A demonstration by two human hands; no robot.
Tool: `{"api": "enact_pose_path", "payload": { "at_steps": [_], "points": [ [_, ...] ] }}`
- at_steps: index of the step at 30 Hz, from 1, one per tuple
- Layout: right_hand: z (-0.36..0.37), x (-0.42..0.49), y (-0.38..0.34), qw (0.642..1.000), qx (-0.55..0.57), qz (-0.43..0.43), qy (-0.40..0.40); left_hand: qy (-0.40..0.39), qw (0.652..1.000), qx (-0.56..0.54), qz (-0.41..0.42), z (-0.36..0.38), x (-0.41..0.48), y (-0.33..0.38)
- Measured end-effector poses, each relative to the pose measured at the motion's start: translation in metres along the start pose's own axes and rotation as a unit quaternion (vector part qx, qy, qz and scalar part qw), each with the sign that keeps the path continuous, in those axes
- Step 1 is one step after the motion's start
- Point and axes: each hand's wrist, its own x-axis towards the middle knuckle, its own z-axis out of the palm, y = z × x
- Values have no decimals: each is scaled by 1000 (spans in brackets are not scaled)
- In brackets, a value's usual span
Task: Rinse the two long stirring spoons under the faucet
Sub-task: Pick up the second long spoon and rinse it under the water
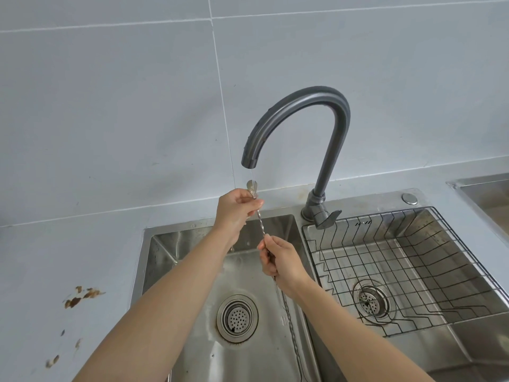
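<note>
A thin stream of water falls from the dark grey faucet (pixel 300 128) onto the bowl of a long twisted stirring spoon (pixel 260 224), held bowl-up over the left sink basin (pixel 192 271). My left hand (pixel 237 210) pinches the spoon just below its bowl. My right hand (pixel 283 263) grips the twisted handle lower down. A second twisted handle (pixel 292 329) shows below my right hand, running down toward the basin's front; whether it is a separate spoon held in that hand I cannot tell.
The left basin has a round drain strainer (pixel 237 317). The right basin holds a black wire rack (pixel 407 271) over its own drain. The faucet lever (pixel 329 217) points toward the right basin. Brown stains (pixel 82 295) mark the grey counter at left. Another steel basin edge (pixel 484 188) shows far right.
</note>
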Motion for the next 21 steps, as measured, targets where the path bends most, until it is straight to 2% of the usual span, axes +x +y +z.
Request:
{"api": "enact_pose_path", "payload": {
  "at_steps": [9, 21],
  "points": [
    [-4, 1, 3, 1000, 5, -8, 1, 28, 999, 21, 7, 7, 2, 1],
    [-11, 2, 12, 1000, -2, 6, -16, 17, 1000, 17, 10, 1, 6, 5]
  ]
}}
